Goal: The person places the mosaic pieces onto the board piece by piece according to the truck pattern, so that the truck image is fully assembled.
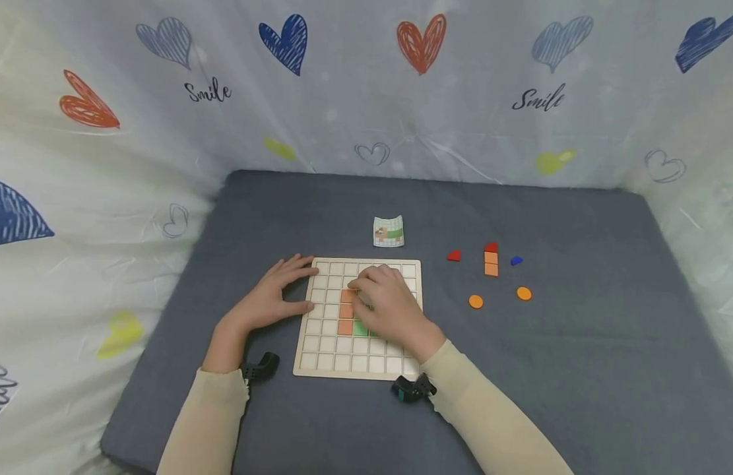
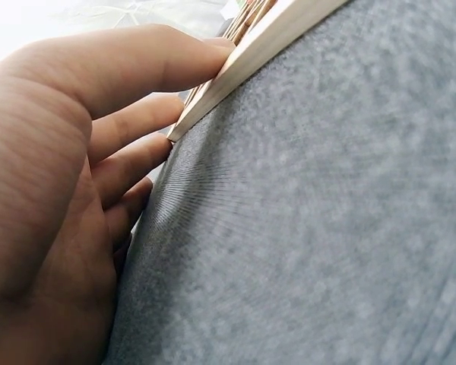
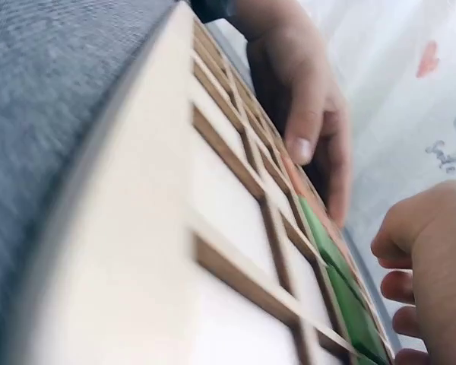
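Note:
A pale wooden grid board lies on the grey table, with orange tiles down one column and green tiles beside them. Along its left edge rests my left hand, thumb and fingers spread and straight. The left wrist view shows that thumb touching the board's side. Over the middle of the grid is my right hand, fingers bent and tips down near the upper orange tile. Whether a piece is between those fingertips is hidden; in the right wrist view its curled fingers are partly cut off.
A small picture card lies behind the board. To the right are red pieces, two orange squares, orange discs and a blue piece. A patterned white curtain hangs behind the table.

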A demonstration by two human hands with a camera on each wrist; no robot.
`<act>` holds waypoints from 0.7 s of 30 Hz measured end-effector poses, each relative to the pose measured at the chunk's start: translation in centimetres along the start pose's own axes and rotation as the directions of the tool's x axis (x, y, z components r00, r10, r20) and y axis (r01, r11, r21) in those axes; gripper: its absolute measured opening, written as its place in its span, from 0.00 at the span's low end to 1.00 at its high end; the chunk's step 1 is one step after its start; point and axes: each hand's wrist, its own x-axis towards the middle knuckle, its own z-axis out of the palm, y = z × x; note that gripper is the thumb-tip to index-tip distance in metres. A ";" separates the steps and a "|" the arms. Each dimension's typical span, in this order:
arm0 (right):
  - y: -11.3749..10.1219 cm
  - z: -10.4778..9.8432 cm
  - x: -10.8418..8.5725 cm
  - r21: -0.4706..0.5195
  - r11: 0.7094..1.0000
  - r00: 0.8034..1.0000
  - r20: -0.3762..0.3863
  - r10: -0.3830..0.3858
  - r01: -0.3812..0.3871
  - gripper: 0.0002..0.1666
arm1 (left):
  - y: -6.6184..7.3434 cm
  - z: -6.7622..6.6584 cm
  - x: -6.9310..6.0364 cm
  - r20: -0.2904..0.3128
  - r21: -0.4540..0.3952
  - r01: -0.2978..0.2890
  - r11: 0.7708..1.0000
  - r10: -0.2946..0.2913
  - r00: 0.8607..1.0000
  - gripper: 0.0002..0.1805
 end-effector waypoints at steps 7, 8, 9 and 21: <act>2.1 -2.2 0.0 0.057 0.997 0.992 -0.117 0.053 -0.046 0.12 | -0.1 -0.1 0.2 0.003 0.011 -0.008 1.000 0.008 1.000 0.43; 2.6 -2.6 0.0 0.067 0.996 0.988 -0.133 0.074 -0.066 0.12 | -0.1 -0.1 0.2 0.004 0.013 -0.010 1.000 0.010 1.000 0.43; 3.0 -3.0 -0.1 0.071 0.994 0.985 -0.146 0.096 -0.086 0.12 | -0.1 -0.1 0.2 0.004 0.014 -0.014 1.000 0.014 1.000 0.42; 7.3 -6.2 -1.0 0.063 0.973 0.945 -0.230 0.232 -0.223 0.12 | 0.1 -0.1 0.1 0.002 0.010 0.000 1.000 0.000 1.000 0.42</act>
